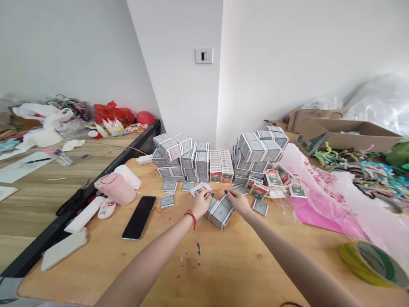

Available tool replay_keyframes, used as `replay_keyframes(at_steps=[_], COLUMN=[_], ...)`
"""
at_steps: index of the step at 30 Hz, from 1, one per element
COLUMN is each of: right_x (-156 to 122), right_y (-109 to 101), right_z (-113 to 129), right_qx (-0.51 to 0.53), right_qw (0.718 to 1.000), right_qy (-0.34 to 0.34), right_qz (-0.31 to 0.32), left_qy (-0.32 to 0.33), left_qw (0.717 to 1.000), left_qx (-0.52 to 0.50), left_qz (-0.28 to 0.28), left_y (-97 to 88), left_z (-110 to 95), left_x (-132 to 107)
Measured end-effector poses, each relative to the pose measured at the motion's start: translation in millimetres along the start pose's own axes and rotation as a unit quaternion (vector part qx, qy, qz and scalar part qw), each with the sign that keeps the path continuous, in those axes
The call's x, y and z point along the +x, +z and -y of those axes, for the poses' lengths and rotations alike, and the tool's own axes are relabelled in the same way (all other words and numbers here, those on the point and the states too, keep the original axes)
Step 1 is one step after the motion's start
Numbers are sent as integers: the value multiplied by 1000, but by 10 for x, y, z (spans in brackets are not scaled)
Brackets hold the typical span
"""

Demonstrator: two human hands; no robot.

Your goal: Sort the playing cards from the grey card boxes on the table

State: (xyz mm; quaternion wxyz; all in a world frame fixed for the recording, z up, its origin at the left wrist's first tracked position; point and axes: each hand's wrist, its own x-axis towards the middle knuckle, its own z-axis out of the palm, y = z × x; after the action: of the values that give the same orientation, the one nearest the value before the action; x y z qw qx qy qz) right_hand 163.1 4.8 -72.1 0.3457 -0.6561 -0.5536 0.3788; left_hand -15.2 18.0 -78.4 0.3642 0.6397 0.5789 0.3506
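Lots of bits and bobs sit around the edges.
A black phone [139, 218] lies flat near a fat pink roll [116, 187] on the left. On the far left table [76, 170], a black pen [38, 160] rests on white paper [19, 170], and a red plastic bag [113, 114] sits near the wall [79, 51]. On the right are yellow tape [354, 264], crumpled pink plastic [326, 181], bendy, fuzzy sticks [338, 164] and a brown cardboard box [364, 138].

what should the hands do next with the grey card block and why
Probably square up the grey card block: the left hand and right hand are at its two sides, and its far edge looks uneven.
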Motion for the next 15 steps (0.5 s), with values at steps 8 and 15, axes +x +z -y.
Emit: replay_keyframes(at_steps=[8,15], right_x=[116,171], right_y=[58,93], right_z=[-197,-212], right_qx=[219,208], right_qw=[971,973], right_qy=[97,99], right_qz=[-8,-31], left_qy=[-69,-62], left_qw=[993,995], left_qx=[-80,-71], left_qz=[44,28], left_y=[45,83], left_z=[179,168], left_x=[23,57])
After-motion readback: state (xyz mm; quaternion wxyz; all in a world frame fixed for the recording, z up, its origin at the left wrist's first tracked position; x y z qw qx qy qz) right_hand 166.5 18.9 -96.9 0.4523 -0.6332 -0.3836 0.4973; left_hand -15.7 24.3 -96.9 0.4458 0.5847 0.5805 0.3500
